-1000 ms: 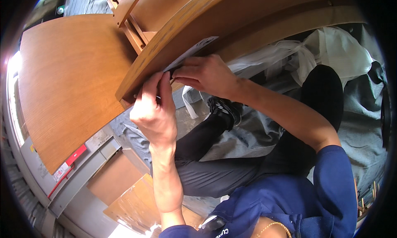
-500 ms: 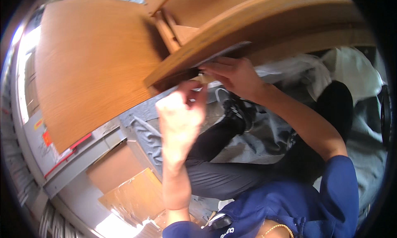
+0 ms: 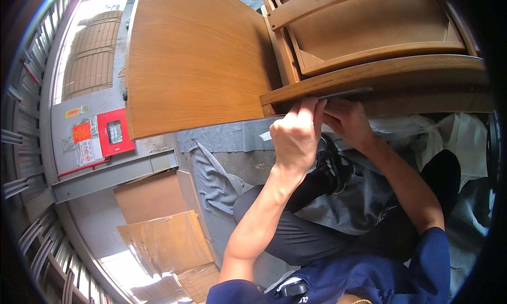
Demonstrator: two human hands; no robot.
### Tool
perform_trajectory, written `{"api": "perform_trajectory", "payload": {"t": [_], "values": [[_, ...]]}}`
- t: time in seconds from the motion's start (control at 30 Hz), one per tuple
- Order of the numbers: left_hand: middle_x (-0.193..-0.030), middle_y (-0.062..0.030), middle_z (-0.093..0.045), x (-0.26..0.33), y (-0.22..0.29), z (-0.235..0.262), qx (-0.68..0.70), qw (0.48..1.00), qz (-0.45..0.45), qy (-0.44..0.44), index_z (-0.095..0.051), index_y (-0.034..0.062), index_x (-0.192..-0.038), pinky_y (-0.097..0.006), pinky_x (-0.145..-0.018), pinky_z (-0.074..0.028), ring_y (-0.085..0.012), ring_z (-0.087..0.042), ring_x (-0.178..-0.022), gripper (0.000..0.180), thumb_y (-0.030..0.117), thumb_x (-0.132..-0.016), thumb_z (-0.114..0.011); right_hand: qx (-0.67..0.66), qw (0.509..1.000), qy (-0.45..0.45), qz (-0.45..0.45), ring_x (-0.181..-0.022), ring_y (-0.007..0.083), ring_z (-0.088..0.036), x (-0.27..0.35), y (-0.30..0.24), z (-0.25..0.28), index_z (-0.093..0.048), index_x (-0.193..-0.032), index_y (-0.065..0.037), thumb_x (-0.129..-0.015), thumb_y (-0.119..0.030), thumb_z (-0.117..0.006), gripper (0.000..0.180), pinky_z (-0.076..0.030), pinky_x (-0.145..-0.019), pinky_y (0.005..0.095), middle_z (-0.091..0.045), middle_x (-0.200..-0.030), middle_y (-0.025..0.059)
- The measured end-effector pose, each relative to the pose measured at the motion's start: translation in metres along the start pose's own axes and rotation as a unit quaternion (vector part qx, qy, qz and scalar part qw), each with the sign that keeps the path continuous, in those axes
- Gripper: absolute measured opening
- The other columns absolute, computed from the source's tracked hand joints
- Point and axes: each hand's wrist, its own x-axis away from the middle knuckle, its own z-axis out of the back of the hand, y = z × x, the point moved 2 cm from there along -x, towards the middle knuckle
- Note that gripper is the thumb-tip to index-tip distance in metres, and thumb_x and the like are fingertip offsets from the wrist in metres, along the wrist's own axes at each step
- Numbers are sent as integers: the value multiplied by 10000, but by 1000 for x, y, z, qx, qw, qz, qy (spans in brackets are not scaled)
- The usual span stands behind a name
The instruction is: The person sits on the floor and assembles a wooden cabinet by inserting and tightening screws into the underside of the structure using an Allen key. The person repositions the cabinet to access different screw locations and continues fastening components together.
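Observation:
A wooden furniture piece lies in front of me, with a long wooden rail (image 3: pixel 380 74) across the upper right. Tucked under the rail's edge is a thin grey strip (image 3: pixel 346 94). My left hand (image 3: pixel 297 137) reaches up with its fingers closed and its fingertips pressed on the rail's edge at the strip's left end. My right hand (image 3: pixel 346 122) is right beside it, touching it, fingers pinched on the strip under the rail. My legs in dark trousers (image 3: pixel 317 235) are folded below.
A broad wooden panel (image 3: pixel 195 61) stands to the left of the rail, and a drawer-like frame (image 3: pixel 369 29) above it. A grey cloth (image 3: pixel 222 166) covers the floor. Cardboard sheets (image 3: pixel 158 219) lie at lower left, white plastic sheeting (image 3: pixel 459 140) at right, a red wall box (image 3: pixel 108 132) at left.
My left hand has risen from below the rail to its edge and closed beside my right hand. The view has swung, so the furniture sits higher and further right.

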Motion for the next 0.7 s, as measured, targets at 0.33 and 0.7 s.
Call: {"api": "perform_trajectory", "payload": {"t": [0.33, 0.7], "values": [[-734, -212, -743, -1, 7, 8, -64, 996, 42, -40, -757, 57, -964, -493, -601, -594, -439, -757, -682, 157, 190, -1025, -816, 18, 997, 77, 23, -777, 333, -741, 8, -11, -1, -826, -1132, -109, -904, -94, -879, 235, -602, -670, 440, -726, -897, 91], [-905, -132, -798, 5, -6, 14, -54, 998, -21, -30, -826, 100, -1035, -441, -641, -615, -361, -773, -735, 120, 162, -950, -884, 38, 994, 67, 72, -689, 314, -667, 6, -12, 1, -809, -1171, -83, -910, -31, -875, 274, -553, -618, 439, -647, -835, 99]]}}
